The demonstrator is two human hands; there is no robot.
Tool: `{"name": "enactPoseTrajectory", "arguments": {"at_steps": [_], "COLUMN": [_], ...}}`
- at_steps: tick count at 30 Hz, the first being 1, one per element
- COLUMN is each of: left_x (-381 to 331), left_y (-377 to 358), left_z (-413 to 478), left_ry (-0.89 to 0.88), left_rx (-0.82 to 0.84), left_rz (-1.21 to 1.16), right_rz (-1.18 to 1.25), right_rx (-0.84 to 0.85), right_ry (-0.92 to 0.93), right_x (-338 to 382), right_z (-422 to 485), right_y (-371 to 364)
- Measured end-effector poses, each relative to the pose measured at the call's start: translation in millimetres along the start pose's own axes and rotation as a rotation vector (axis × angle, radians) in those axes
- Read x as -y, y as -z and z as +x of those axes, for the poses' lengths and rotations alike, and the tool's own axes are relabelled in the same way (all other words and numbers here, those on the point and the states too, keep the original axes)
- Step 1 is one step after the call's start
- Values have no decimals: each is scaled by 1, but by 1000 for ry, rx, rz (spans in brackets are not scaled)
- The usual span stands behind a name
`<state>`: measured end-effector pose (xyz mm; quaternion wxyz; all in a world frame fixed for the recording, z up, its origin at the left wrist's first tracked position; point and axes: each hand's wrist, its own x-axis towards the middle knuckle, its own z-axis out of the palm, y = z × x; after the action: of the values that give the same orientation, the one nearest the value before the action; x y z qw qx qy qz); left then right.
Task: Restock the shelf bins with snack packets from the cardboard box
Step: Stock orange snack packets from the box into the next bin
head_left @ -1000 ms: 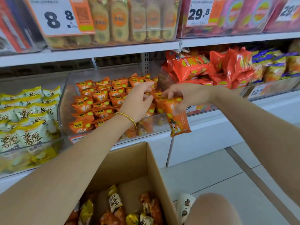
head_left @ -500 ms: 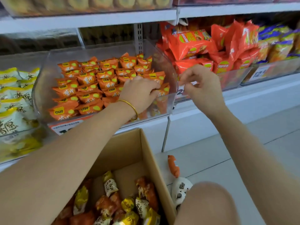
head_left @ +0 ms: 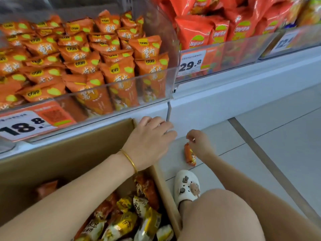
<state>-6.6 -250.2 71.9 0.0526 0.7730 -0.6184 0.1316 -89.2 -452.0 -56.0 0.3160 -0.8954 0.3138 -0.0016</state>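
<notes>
Labels: clear bin (head_left: 104, 88) just above the cardboard box (head_left: 69, 153) is full of orange packets (head_left: 119, 72), with tag 18.8 (head_left: 22, 126) on its front. The bin up and right of the box holds red Lay's bags (head_left: 196, 33), with tag 29.8 (head_left: 191, 64); further right is a tag starting 12 (head_left: 284, 42).

Floor right of the box: pale tiles (head_left: 286, 145) and one darker strip (head_left: 260, 153).

A fallen orange packet (head_left: 189, 158) lies on the tiles just right of the box. The right hand (head_left: 201, 145) is at its top end with fingers curled; pinching or only touching, cannot tell. The left hand (head_left: 149, 141) is over the box's far right corner, fingers loosely bent, holding nothing.

The box holds mixed packets (head_left: 125, 221) in yellow, white and orange. A white clog (head_left: 186, 186) stands just right of the box.
</notes>
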Motion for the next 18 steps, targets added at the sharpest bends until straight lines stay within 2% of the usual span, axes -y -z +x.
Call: {"name": "enactPoseTrajectory", "arguments": {"at_steps": [2, 4, 9, 12, 14, 18], "left_x": [1, 6, 17, 22, 25, 23], "left_y": [-14, -27, -54, -65, -65, -54], "left_z": [10, 23, 45, 44, 43, 38], "left_ry": [36, 58, 125, 167, 205, 255], "left_rx": [92, 178, 365, 326, 392, 427], "left_rz": [-80, -130, -176, -254, -275, -348], "right_rz": [-156, -231, -428, -419, -379, -96], "right_rx": [106, 224, 468, 419, 337, 203], "right_ry": [-138, -194, -81, -118, -131, -104], "right_x": [-30, -53, -85, -87, -86, -66], "right_z": [6, 10, 27, 34, 35, 10], "right_y": [-30, -58, -115, -129, -128, -95]}}
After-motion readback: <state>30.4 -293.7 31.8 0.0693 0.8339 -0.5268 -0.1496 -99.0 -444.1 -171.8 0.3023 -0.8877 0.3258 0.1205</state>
